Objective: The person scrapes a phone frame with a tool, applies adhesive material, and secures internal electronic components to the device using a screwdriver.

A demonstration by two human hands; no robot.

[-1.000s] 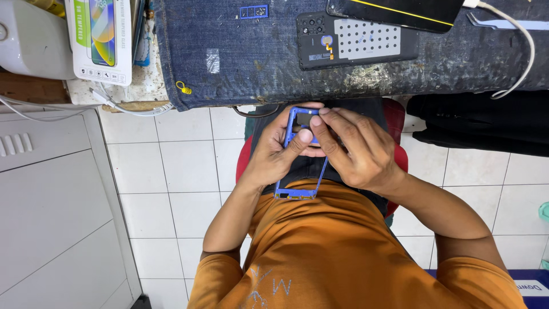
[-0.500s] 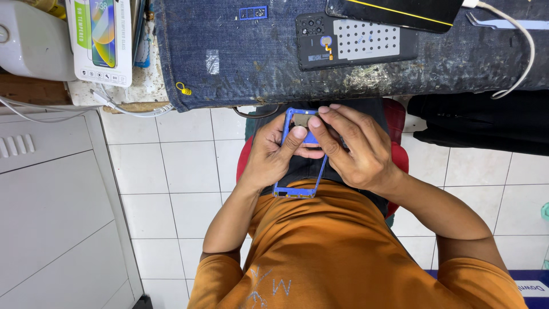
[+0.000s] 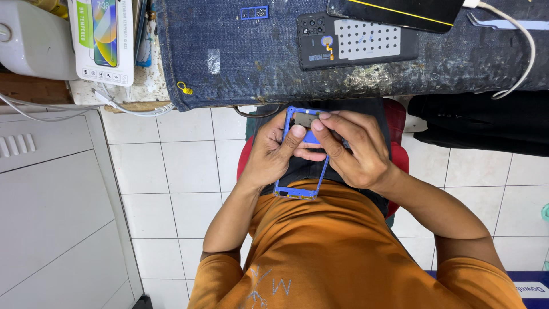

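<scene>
Blue phone frame (image 3: pixel 303 171) sits in your lap area, held up between both hands, just below the near edge of the table (image 3: pixel 257 74). Its long axis runs away from you toward the table, top end up by the edge, bottom end toward your orange shirt (image 3: pixel 343 252).

Your left hand (image 3: pixel 271 157) grips the frame's left side, fingers clenched round it, thumb (image 3: pixel 294 134) laid across the upper part. Your right hand (image 3: pixel 354 151) comes in from the right, fingers (image 3: pixel 326 129) curled and pressing on the same upper part, touching the frame right beside the left thumb. Both hands meet at the top end; the bottom end hangs free. The right hand covers more of the top; whether it pinches some small part there, you cannot tell.

On the table, well apart from your hands: dark phone back (image 3: pixel 357 40) with a perforated pale panel, black phone (image 3: pixel 394 10) beyond it, white cable (image 3: pixel 523 51) at right, small blue bracket (image 3: pixel 254 12), boxed screen protector (image 3: pixel 103 40) at left. Nothing lies between fingers and frame. White tiled floor (image 3: pixel 171 171) below, white cabinet (image 3: pixel 51 206) at left.
</scene>
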